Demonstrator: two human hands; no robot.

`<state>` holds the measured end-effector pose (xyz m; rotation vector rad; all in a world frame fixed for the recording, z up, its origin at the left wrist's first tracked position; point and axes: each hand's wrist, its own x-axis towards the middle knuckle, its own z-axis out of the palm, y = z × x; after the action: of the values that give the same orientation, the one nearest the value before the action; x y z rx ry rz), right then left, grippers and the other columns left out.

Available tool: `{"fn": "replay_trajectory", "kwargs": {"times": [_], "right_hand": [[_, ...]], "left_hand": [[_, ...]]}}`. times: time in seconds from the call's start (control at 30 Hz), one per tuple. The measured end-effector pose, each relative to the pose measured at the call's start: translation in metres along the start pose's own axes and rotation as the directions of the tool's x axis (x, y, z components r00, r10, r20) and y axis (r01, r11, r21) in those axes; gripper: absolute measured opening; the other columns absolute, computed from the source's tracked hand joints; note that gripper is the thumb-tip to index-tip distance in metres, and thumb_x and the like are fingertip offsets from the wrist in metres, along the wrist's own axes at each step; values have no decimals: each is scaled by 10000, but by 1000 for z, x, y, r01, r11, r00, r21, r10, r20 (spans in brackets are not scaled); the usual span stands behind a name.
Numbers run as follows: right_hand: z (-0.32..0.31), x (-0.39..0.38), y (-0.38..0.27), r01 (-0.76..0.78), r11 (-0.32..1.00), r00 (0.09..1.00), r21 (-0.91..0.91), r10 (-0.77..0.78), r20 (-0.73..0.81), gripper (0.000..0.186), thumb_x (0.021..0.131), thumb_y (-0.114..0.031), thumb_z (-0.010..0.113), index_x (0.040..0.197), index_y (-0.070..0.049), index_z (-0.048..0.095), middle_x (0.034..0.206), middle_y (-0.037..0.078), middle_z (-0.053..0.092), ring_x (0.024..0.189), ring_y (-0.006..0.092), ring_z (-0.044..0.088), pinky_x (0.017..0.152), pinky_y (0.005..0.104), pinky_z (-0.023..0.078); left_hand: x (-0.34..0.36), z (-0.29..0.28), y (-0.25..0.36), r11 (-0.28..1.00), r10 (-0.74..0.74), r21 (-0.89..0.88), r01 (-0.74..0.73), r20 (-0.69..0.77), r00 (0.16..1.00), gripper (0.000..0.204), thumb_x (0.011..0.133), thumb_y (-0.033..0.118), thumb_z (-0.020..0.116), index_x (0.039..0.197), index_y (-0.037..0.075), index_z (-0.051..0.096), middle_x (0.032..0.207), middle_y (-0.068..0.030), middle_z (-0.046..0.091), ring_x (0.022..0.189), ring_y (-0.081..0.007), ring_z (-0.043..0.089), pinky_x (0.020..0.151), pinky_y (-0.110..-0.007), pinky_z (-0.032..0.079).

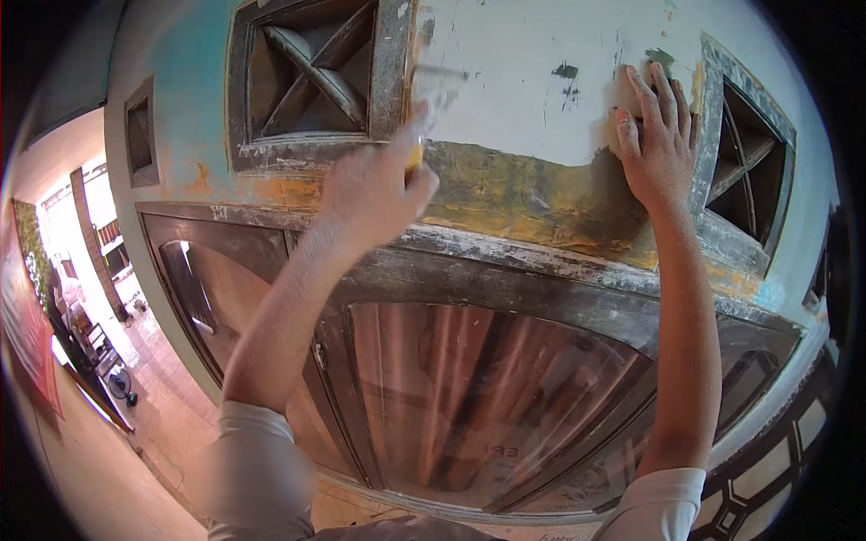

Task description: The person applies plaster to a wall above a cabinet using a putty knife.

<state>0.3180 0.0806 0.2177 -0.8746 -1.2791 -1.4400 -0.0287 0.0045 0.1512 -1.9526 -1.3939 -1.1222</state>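
My left hand point(379, 194), blurred by motion, grips a scraper with a yellow handle point(414, 156); its pale, smeared blade point(440, 86) is at the white wall patch point(514, 81) beside the upper left vent frame. My right hand point(658, 144) rests on the wall with fingers spread, just left of the right vent frame point(777, 180). Below the white patch runs a rough band of mottled yellow-brown paint point(505, 189). The left vent point(316, 68) has crossed wooden bars and a worn, paint-smeared frame.
Weathered wooden window frames point(469, 275) with glass and pinkish curtains point(469, 388) span below my arms. At far left, a bright opening shows a tiled floor point(158, 370), a post point(97, 239) and a small fan point(120, 382). Dark panels with pale insets point(758, 473) stand at lower right.
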Motion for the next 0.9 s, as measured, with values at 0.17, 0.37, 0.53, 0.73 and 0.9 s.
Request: {"fn": "replay_trajectory", "kwargs": {"times": [0.17,0.37,0.53,0.73,0.9], "right_hand": [[-4,1,-2,11,1000,1000,-9,-11,-2,508,1019,-444,526,1516,-369,455,1623,-6,375,1515,276,304,1244,548,206],[-3,2,-2,6,1000,1000,0,-6,0,502,1014,-431,535,1507,-364,469,1619,-6,383,1511,282,311,1239,554,209],[-2,0,0,13,1000,1000,0,-13,11,504,1007,-430,540,1502,-362,473,1618,-8,385,1512,289,310,1236,568,202],[-1,0,2,25,999,1000,38,-25,-1,504,1003,-409,534,1502,-362,474,1621,-3,383,1513,298,310,1237,566,196],[-2,0,3,27,998,1000,53,-27,9,500,1009,-413,523,1504,-366,469,1625,-5,375,1516,294,304,1244,554,187]], "left_hand": [[-49,29,17,993,-55,-96,69,144,988,801,904,215,587,1618,126,236,786,-244,687,782,-434,691,780,-527,545],[-73,58,16,976,-4,-217,20,74,997,843,904,216,593,1633,122,180,787,-226,701,747,-424,695,747,-507,563],[-83,72,19,976,-38,-208,57,95,995,833,907,205,596,1630,113,192,820,-217,707,747,-400,702,743,-479,573],[-43,57,15,967,-55,-255,30,-93,994,749,921,176,568,1609,111,279,695,-186,653,635,-372,674,652,-472,551],[-56,71,32,959,-93,-273,77,-48,994,787,923,196,592,1619,104,235,653,-156,643,601,-352,669,611,-455,549]]}}
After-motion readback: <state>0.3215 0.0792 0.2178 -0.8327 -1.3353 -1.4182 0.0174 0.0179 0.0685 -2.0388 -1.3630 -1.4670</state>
